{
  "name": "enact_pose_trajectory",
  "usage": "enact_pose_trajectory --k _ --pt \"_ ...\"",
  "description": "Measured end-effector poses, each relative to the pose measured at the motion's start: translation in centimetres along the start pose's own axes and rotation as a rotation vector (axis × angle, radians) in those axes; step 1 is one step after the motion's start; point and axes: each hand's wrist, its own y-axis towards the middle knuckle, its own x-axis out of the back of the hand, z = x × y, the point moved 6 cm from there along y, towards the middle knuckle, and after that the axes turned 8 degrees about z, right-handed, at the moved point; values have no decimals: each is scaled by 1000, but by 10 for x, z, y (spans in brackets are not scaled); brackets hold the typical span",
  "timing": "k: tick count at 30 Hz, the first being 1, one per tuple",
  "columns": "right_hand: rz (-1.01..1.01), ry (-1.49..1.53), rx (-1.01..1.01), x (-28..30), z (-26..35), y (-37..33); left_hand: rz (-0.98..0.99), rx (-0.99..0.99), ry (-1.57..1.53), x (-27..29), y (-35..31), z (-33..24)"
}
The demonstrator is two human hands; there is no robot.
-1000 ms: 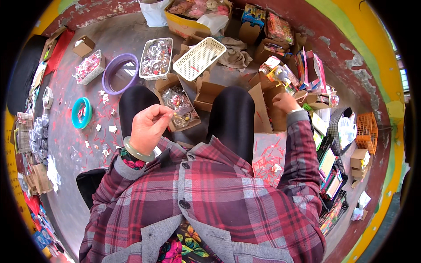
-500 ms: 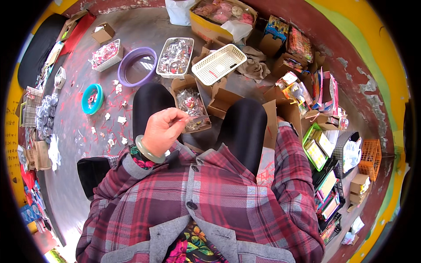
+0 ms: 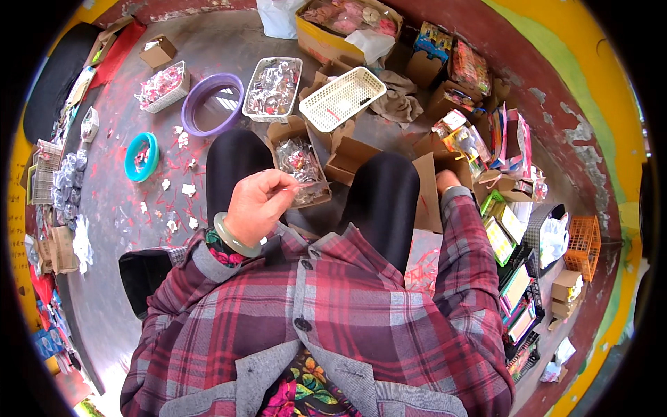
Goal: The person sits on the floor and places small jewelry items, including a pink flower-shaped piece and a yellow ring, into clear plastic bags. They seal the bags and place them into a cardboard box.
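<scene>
My left hand [image 3: 254, 210], with a pale bangle at its wrist, pinches the edge of a small clear plastic bag [image 3: 307, 185] between thumb and fingertips. The bag hangs over a cardboard box [image 3: 318, 139] between my knees, which holds a heap of small items in clear wrapping [image 3: 297, 158]. On the right, my right hand [image 3: 448, 181] reaches down into an open cardboard box [image 3: 428, 191] beside my right knee. Only the back of that hand shows; its fingers are hidden inside the box.
Ahead stand a white basket of wrapped pieces [image 3: 250, 104], a cream basket [image 3: 375, 75] and a purple basin [image 3: 186, 115]. A turquoise basin [image 3: 130, 167] lies further left among scraps. Stationery crates [image 3: 533, 292] and an orange crate [image 3: 582, 243] line the right.
My right hand has lifted slightly in the box, so more of its back and wrist shows. My left hand keeps the bag in nearly the same place. The view has shifted a little.
</scene>
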Motion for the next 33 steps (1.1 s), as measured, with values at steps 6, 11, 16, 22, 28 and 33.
enact_pose_trajectory --k 6,11,16,22,28,33 --pt "58 737 -188 57 46 -71 -19 1 13 4 -10 -1" --pt "-48 990 -124 75 45 -111 -11 -26 30 3 -10 -2" --pt "-74 1189 -72 81 52 -133 -3 -22 -13 1 -12 -1" --pt "-98 1263 -65 93 58 -153 16 -18 -44 -1 -12 1" --pt "-116 1322 170 115 89 -164 40 179 -137 2 -13 6" --pt "-47 1438 422 139 169 -196 44 165 -420 -4 -9 13"
